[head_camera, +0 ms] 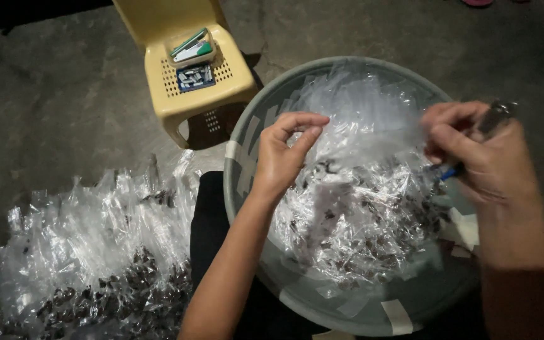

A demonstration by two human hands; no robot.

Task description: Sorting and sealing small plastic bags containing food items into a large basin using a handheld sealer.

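Concrete floor, dim light. Grey basin holds clear plastic packets. Left hand pinches one packet; right hand clamped on a small stapler.

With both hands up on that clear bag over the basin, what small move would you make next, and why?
Probably bring the stapler in the right hand to the bag top that the left hand pinches: the bag looks stretched between both hands above the grey basin, its mouth seemingly unsealed.
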